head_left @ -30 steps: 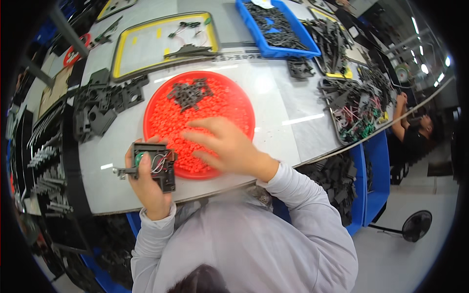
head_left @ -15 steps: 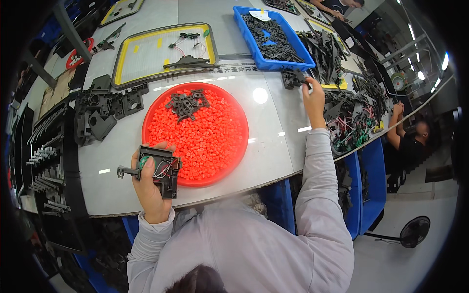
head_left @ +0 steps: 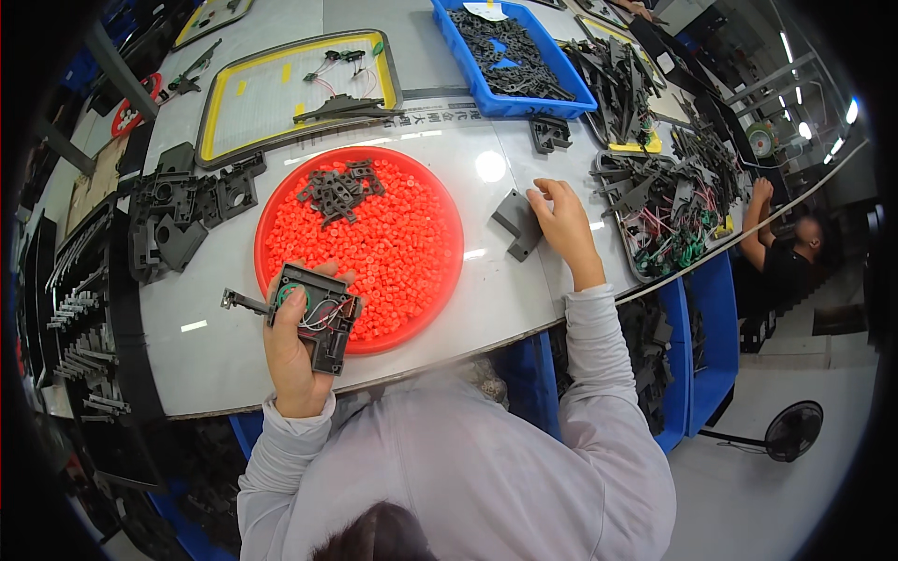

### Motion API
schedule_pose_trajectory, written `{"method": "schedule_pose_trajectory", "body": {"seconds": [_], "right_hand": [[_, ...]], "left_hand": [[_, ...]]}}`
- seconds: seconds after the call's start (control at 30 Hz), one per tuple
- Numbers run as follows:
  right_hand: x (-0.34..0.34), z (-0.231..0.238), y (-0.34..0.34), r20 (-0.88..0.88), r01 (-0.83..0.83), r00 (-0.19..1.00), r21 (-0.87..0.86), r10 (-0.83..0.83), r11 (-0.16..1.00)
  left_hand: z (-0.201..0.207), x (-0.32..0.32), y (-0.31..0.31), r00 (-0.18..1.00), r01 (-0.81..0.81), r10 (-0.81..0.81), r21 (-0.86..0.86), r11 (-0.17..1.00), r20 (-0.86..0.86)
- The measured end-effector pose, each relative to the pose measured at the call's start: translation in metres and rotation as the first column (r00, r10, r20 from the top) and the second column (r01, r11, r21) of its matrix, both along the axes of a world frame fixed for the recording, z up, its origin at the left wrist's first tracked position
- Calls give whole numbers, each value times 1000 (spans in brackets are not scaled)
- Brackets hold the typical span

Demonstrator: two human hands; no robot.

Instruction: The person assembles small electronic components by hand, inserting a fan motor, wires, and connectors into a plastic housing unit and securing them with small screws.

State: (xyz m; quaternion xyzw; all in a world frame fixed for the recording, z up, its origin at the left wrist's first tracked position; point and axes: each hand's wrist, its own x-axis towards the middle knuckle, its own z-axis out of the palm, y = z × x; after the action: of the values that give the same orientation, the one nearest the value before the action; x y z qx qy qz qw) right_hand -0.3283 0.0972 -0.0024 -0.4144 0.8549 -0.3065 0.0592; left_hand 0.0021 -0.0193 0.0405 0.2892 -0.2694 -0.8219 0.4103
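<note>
My left hand (head_left: 297, 351) is closed around a dark grey plastic housing (head_left: 323, 318), its thumb pressed on the near side. Inside the housing show a round green piece and thin red and white wires; a narrow dark arm juts out to the left. A dark grey L-shaped plastic part (head_left: 517, 225) is on the white table, right of the red tray. Beside this part is my right hand (head_left: 564, 224), open, its fingers loosely bent and not wrapped round it. Whether the thumb touches its edge I cannot tell.
A round red tray (head_left: 453, 271) holds orange-red plastic pieces and dark clips. Behind stand a yellow-edged tray (head_left: 208, 117) and a blue bin (head_left: 482, 92) of dark parts. Grey housings (head_left: 178, 201) lie left; a small dark part (head_left: 550, 134) and wired parts (head_left: 669, 220) lie right.
My right hand has come back toward me from the dark parts by the blue bin. The L-shaped part now shows on the table beside it. My left hand still holds the housing.
</note>
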Motion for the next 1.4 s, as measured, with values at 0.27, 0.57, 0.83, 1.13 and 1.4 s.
{"method": "schedule_pose_trajectory", "body": {"seconds": [0.27, 0.57, 0.83, 1.13, 1.4], "right_hand": [[34, 6, -1, -183, -80, 979, 64, 90, 995], [141, 87, -34, 329, -393, 760, -455, 561, 799], [213, 107, -69, -67, -699, 698, -277, 713, 659], [230, 104, -74, -122, -726, 687, -160, 716, 669], [237, 106, -77, -107, -726, 688, -120, 718, 677]], "left_hand": [[-6, 3, -5, 991, 35, -30, 40, 999, -129], [-15, 5, 0, 940, 59, -67, -33, 998, -335], [-12, 13, 4, 987, 10, -31, -132, 991, -157], [-24, 20, 1, 958, -33, -13, -154, 987, -286], [-23, 21, 3, 982, -47, 2, -235, 971, -188]]}}
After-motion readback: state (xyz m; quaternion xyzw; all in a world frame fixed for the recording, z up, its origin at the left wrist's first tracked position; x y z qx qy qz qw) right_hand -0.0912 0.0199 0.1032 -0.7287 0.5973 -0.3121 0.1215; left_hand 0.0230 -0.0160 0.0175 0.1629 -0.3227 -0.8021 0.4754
